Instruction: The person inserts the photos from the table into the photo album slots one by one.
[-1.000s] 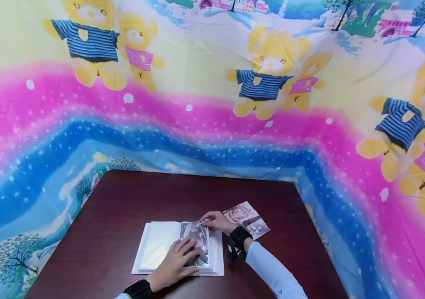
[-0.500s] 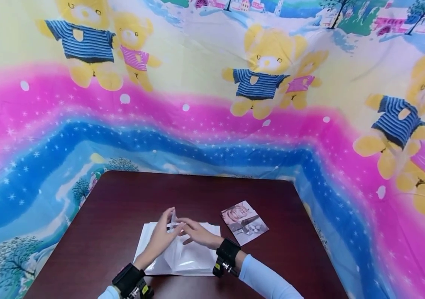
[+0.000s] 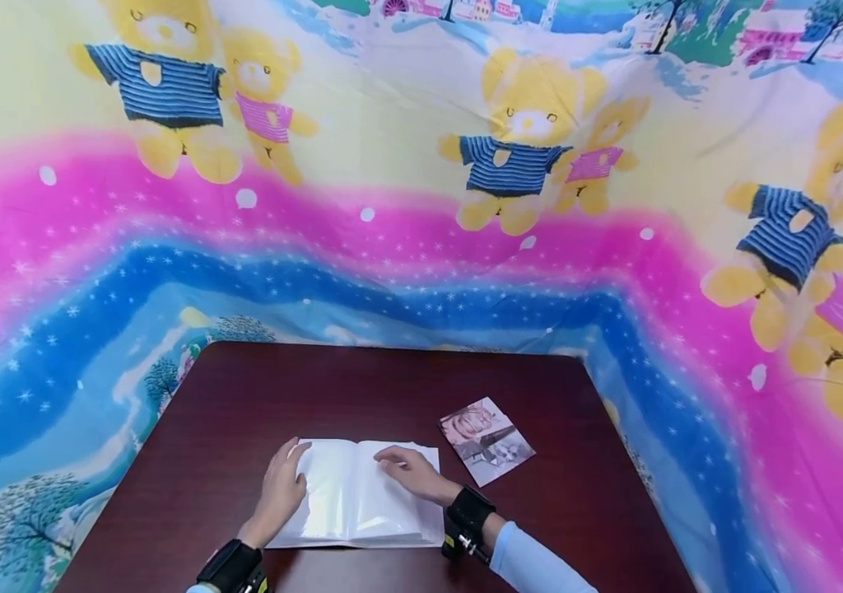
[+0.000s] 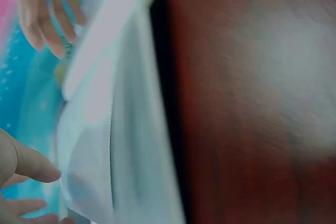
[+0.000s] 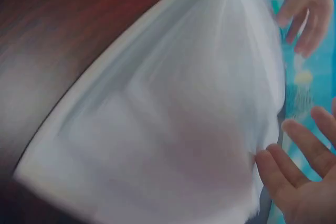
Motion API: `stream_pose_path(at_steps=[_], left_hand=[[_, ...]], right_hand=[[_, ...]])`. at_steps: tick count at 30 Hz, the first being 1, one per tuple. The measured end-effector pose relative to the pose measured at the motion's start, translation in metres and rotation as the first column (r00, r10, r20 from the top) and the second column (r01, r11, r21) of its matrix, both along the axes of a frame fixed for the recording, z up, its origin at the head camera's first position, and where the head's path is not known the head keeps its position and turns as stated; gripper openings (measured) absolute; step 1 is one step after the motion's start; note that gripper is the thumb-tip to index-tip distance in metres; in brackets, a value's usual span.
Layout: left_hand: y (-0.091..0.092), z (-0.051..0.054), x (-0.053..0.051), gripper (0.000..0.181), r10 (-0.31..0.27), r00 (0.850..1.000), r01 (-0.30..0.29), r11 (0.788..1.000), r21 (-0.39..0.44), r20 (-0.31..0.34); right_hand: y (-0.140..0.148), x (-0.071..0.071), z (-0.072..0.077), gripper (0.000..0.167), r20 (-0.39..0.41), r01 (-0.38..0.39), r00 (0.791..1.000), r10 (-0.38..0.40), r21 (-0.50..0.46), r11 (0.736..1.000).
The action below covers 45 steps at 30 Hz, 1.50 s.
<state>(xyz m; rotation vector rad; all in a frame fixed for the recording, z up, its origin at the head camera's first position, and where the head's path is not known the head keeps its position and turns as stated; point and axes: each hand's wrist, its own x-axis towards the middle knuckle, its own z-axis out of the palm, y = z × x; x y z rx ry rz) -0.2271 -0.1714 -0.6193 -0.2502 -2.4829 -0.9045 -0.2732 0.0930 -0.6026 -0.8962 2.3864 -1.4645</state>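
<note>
An open photo album (image 3: 328, 494) lies on the dark wooden table, its clear sleeves showing white on both pages. My left hand (image 3: 280, 486) is at the left page's outer edge, fingers loosely extended; whether they touch it is unclear. Over the right page hovers or rests my right hand (image 3: 412, 475), with relaxed, slightly bent fingers and nothing held in them. In the right wrist view, the fingertips of that hand (image 5: 302, 182) meet the blurred page edge (image 5: 210, 145). The left wrist view has the left hand's thumb and fingers (image 4: 34, 163) spread beside the album.
A loose printed picture (image 3: 486, 442), pinkish and grey, lies right of the album on the table (image 3: 303, 387). Behind the table hangs a cloth backdrop (image 3: 407, 272) printed with bears. Black wrist cameras (image 3: 469, 512) are strapped to both wrists.
The hands have turned the album leaf with the dark picture from right to left, then parted. My left hand moved left; the right hand moved back over the right page.
</note>
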Motion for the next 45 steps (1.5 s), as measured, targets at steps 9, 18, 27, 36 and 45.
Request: stream_pose_path(at_steps=[9, 18, 27, 36, 45], left_hand=[[0.033, -0.026, 0.005, 0.036, -0.2, 0.959, 0.166, 0.971, -0.172, -0.202], [0.072, -0.029, 0.009, 0.038, -0.368, 0.923, 0.327, 0.904, -0.275, -0.113], [0.072, -0.027, 0.004, 0.049, -0.397, 0.918, 0.376, 0.879, -0.294, -0.011], [0.073, -0.028, 0.007, 0.042, -0.434, 0.899, 0.407, 0.876, -0.261, -0.057], [0.073, -0.026, 0.008, 0.035, -0.437, 0.898, 0.411, 0.875, -0.256, -0.054]], right_hand=[[0.028, -0.007, -0.011, 0.024, 0.054, 0.106, 0.993, -0.106, -0.005, 0.994], [0.07, -0.037, -0.014, 0.014, -0.042, 0.508, 0.859, -0.51, -0.05, 0.86], [0.141, -0.064, -0.006, 0.028, -0.159, 0.82, 0.552, -0.818, 0.281, 0.499], [0.167, -0.072, -0.013, 0.046, -0.039, 0.77, 0.567, -0.823, 0.38, 0.513], [0.161, -0.078, -0.018, 0.069, -0.028, 0.772, 0.532, -0.846, 0.427, 0.471]])
